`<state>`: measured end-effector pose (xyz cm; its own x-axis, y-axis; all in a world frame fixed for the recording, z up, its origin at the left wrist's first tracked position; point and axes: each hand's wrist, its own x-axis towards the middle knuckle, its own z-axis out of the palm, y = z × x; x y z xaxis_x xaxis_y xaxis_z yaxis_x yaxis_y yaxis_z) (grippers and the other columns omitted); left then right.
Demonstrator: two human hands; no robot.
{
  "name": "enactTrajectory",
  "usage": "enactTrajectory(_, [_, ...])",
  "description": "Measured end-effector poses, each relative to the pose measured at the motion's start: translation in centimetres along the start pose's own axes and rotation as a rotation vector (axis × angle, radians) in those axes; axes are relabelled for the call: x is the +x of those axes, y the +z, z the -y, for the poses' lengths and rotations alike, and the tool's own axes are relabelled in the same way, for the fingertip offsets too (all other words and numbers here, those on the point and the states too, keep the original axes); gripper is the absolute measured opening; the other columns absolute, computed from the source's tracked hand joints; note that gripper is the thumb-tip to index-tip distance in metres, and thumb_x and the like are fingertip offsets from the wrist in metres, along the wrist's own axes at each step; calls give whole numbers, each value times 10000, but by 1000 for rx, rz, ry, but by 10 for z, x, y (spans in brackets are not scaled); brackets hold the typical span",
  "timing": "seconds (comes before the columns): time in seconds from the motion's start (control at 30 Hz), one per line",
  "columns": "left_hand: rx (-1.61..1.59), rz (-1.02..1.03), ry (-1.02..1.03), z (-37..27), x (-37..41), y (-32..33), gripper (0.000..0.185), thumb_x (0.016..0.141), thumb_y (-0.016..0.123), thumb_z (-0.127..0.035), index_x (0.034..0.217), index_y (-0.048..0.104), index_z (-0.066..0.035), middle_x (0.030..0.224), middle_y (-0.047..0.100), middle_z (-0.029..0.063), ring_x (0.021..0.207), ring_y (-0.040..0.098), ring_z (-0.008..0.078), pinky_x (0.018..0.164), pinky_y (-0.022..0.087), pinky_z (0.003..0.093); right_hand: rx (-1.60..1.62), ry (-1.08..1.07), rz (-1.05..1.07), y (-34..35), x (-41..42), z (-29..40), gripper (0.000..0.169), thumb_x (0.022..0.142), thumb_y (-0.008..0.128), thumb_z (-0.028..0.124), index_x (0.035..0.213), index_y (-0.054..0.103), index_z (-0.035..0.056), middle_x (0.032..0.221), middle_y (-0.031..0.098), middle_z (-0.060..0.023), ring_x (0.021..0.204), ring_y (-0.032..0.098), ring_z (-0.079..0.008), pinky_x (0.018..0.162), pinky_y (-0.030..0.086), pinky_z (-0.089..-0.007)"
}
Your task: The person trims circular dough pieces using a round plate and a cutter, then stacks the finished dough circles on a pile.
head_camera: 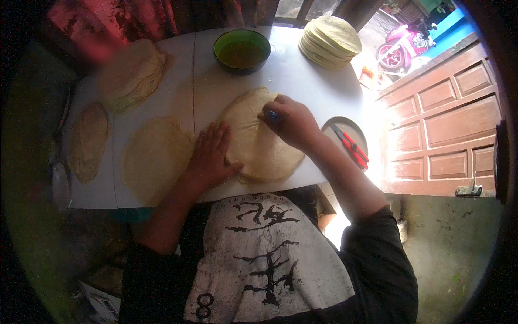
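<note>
A round stack of thin, pale dough sheets (263, 150) lies on the white table in front of me. My left hand (212, 158) rests flat with fingers spread at the stack's left edge. Above the upper right part of the stack, my right hand (279, 115) is closed around a small blue object (272, 116), mostly hidden in the fist; its kind cannot be told. Left of my left hand lies a flat round dough sheet (156, 158), partly covered by my forearm.
Around the table (283, 83) stand a green bowl of liquid (242, 52), a neat dough-sheet stack (330, 42), another stack (131, 77) and an oval dough piece (88, 141). A red-handled cutting tool (354, 150) lies on a round plate (336, 123) at right.
</note>
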<state>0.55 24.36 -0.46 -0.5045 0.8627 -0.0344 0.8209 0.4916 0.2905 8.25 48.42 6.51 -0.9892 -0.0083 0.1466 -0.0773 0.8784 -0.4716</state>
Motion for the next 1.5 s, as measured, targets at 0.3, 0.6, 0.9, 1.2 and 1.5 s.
enactTrajectory(0.3, [-40,1,12,-1,-3,-9,896,817,715,-453,1479,333,15,1547,320,219,1464,230,404,1194,178,538,-205,-254,-150,25,-29,6,160,816,639,191,937,626,86,920,576,-153,802,645,-345,692,535,-450])
enactTrajectory(0.6, [-10,-27,-11,54,-112,-34,656,774,787,-317,1328,547,-62,1396,510,147,1339,428,371,1135,306,512,-71,-53,-92,-1,-61,20,183,787,675,144,955,627,91,913,613,-143,826,636,-359,690,505,-450])
enactTrajectory(0.9, [-49,-250,-9,79,-173,-21,345,820,750,-241,1116,671,-83,1200,619,102,1188,548,310,1031,405,478,191,56,259,-8,-26,41,115,850,680,142,945,698,79,902,627,-160,835,626,-370,736,512,-426])
enactTrajectory(1.2, [-120,-229,-58,91,-167,-11,291,847,724,-251,1101,692,-111,1171,643,83,1149,567,298,1034,394,483,-22,-469,397,103,49,120,214,938,523,223,1045,648,86,1000,657,-187,952,659,-392,789,537,-512])
enactTrajectory(1.5, [-106,-81,-132,92,-167,-8,453,750,782,-209,1184,666,-152,1191,649,79,1158,572,302,1024,416,479,-216,-341,738,121,67,173,261,944,533,306,1115,648,147,1069,657,-160,1007,664,-383,845,531,-569])
